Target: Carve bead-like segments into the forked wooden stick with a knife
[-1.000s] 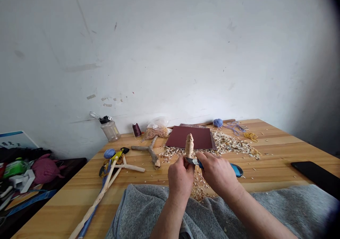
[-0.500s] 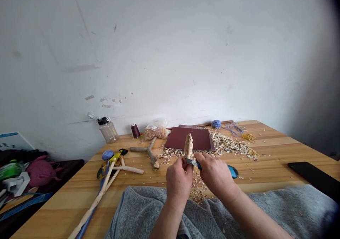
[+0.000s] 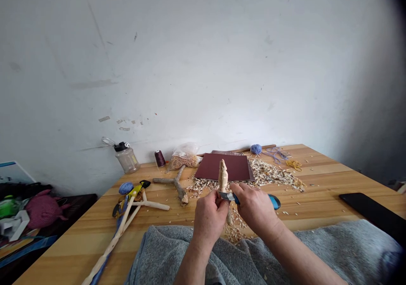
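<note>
Near the middle of the head view, a pale carved wooden stick [image 3: 223, 177] stands upright, its lower part wrapped by the fingers of my left hand [image 3: 209, 216]. My right hand [image 3: 257, 206] is closed round a knife with a blue handle [image 3: 274, 201]. The knife's blade [image 3: 227, 195] lies across the stick just above my left fingers. Below the hands the bark-covered lower end of the stick shows. Wood shavings [image 3: 236, 230] are scattered under it, and a grey towel [image 3: 171, 251] lies beneath my forearms.
A dark red board [image 3: 222, 166] lies behind the hands, beside piled shavings [image 3: 275, 175]. Forked sticks [image 3: 152, 204], a branch [image 3: 177, 182], a bottle [image 3: 127, 159], a thread spool [image 3: 160, 159] and a bag [image 3: 184, 157] are to the left. A black phone-like slab [image 3: 374, 211] lies right.
The view has shifted slightly. My left hand and the stick have turned a little, and the stick's bark-covered lower end now shows below the hands. The blade still rests against the stick.
</note>
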`<state>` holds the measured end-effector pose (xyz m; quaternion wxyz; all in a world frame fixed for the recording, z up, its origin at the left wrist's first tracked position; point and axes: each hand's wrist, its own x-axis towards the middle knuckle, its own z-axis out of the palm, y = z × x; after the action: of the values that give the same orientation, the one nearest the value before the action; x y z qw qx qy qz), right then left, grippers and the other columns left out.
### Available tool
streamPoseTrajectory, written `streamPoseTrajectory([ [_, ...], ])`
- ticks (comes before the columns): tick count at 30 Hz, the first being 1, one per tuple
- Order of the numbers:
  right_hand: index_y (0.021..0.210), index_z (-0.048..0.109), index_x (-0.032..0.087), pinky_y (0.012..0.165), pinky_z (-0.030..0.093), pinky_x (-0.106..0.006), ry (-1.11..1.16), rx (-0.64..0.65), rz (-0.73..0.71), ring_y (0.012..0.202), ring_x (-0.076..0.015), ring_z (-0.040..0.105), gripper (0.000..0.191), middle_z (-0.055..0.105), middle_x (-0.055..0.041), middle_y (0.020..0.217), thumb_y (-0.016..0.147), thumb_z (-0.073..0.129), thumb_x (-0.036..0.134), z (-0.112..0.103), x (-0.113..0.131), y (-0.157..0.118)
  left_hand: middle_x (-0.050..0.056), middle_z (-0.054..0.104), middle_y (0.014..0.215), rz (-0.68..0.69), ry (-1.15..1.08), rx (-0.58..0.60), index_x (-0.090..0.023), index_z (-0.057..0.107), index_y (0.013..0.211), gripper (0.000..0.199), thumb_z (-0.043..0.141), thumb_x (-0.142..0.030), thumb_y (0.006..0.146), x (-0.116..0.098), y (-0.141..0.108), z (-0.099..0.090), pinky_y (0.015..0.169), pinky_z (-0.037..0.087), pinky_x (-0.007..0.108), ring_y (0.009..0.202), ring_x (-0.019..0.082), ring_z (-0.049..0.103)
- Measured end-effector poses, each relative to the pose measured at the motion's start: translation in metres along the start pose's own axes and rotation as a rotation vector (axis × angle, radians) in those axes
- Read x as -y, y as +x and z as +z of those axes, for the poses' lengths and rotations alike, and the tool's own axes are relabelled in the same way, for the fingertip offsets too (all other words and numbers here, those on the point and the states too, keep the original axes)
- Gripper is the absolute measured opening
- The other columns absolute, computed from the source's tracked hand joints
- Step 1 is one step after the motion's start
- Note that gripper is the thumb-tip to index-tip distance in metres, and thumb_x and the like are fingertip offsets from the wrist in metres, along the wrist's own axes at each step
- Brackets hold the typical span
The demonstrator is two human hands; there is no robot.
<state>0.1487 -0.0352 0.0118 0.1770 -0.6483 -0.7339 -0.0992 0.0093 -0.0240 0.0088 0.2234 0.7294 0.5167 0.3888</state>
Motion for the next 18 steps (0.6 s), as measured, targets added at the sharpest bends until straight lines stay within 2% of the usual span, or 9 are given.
streamPoseTrajectory([
  [9, 0.091, 0.056, 0.025, 0.054, 0.023, -0.027, -0.009, -0.047, -0.016, 0.068, -0.0134, 0.058, 0.024, 0.062, 0.0010, 0.079, 0.077, 0.046, 0.009, 0.005, -0.002, 0.000, 0.002, 0.064, 0.064, 0.000, 0.164, -0.018, -0.020, 0.061, 0.075, 0.012, 0.051, -0.026, 0.079, 0.001, -0.002, -0.004, 0.055, 0.029, 0.023, 0.059, 0.014, 0.054],
  [18, 0.092, 0.058, 0.024, 0.058, 0.026, -0.027, 0.004, -0.088, -0.041, 0.071, -0.0132, 0.055, 0.025, 0.061, 0.0001, 0.079, 0.077, 0.046, 0.009, 0.007, -0.005, 0.001, 0.000, 0.058, 0.060, -0.021, 0.076, 0.046, -0.019, 0.058, 0.069, 0.015, 0.053, -0.029, 0.078, -0.003, -0.004, -0.011, 0.053, 0.028, 0.023, 0.056, 0.012, 0.048],
])
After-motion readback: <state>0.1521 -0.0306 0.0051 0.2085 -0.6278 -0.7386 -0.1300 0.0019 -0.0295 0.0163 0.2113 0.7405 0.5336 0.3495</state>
